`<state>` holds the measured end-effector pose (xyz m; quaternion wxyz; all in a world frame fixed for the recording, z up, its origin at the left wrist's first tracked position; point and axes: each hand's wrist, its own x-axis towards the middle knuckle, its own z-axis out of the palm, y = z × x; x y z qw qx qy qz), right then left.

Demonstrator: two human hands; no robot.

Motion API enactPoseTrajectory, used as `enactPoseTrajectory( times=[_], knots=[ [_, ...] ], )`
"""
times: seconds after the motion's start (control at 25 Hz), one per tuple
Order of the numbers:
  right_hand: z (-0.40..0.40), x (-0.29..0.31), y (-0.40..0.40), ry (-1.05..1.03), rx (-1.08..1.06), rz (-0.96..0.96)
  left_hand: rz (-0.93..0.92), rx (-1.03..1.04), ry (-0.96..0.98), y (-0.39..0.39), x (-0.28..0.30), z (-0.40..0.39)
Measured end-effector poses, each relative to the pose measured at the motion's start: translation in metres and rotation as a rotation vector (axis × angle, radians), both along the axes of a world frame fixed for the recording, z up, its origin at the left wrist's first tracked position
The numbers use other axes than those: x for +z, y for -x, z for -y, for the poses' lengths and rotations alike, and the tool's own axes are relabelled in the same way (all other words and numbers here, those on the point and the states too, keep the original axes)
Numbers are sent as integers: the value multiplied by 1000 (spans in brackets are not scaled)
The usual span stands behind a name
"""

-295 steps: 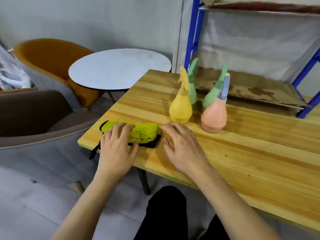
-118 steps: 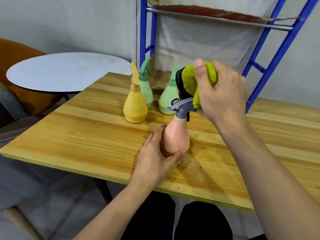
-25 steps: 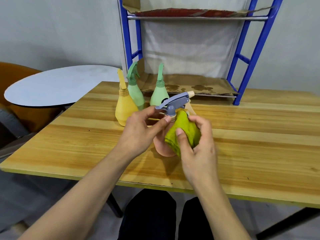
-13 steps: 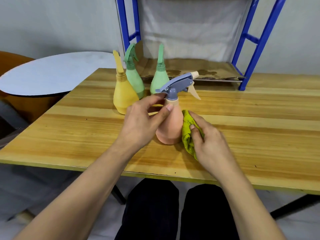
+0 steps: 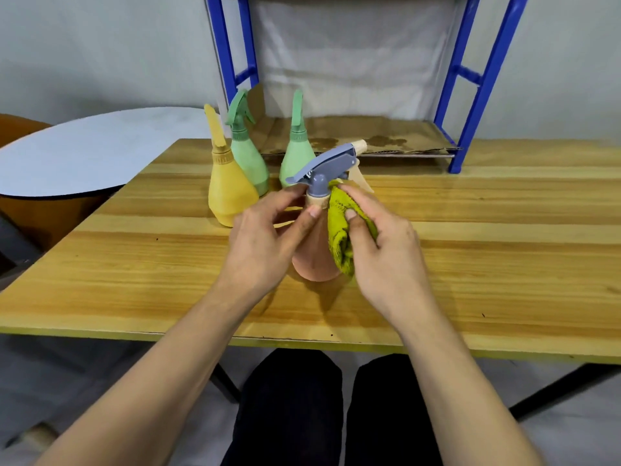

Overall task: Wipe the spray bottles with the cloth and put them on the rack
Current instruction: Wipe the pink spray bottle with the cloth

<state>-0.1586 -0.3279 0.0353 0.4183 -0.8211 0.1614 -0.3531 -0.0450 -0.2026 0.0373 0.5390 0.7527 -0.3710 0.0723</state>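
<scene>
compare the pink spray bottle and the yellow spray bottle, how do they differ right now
The pink spray bottle has a grey trigger head; the yellow spray bottle is yellow all over. The pink one is pinched at the neck by the left hand while the right hand presses the cloth on it; the yellow one stands untouched, farther back. Both stand upright on the wooden table, neither on the rack.

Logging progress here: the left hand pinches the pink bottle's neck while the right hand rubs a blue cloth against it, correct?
Not quite: the cloth is yellow-green, not blue, as the head view shows. The rest stands: the left hand pinches the pink bottle at its neck while the right hand rubs the cloth against it.
</scene>
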Motion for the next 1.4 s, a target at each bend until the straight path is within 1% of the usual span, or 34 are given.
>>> enactPoseTrajectory(
  times=[0.04,0.08,0.16,0.24,0.32,0.4,0.56,0.68,0.76,0.84,0.92,0.96,1.08,1.16,1.2,1.28,1.32,1.4],
  knots=[
    [-3,-3,-2,11,-13,16,-5,0,5,-2,-1,0],
    [-4,-9,-2,30,-49,-10,-7,-1,8,-4,-2,-1],
    [0,-26,2,63,-105,-142,-13,-3,7,-5,-1,-2],
    [5,-37,9,36,-103,-186,-12,-11,-1,-1,1,0],
    [3,-39,11,-9,-113,-134,-9,20,17,6,-2,3],
    [-4,-39,15,-73,-127,-40,-7,62,46,12,-6,6],
    [-12,-40,26,-236,-210,118,-112,112,136,21,-1,12],
    [-16,-37,30,-331,-176,175,-114,184,145,24,7,11],
    [-19,-37,27,-334,-139,160,-139,111,100,20,9,6],
    [-22,-35,24,-331,-124,170,-149,-28,22,15,9,-3],
    [-25,-24,18,-280,-112,193,-131,-104,-29,12,9,-10],
    [-26,-16,15,-236,-104,197,-123,-122,-22,10,8,-11],
    [-22,-1,2,-174,-35,178,-104,-147,53,11,2,-8],
    [-20,-11,3,-154,15,140,-109,-147,87,9,-2,-6],
    [-19,-19,6,-144,5,104,-119,-140,95,8,-3,-6],
    [-20,-33,17,-152,-95,38,-137,-129,92,8,-4,-6],
    [-20,-35,21,-175,-142,19,-134,-120,86,10,-4,-5],
    [-20,-29,16,-223,-152,20,-110,-98,71,12,-5,-5]
  ],
)
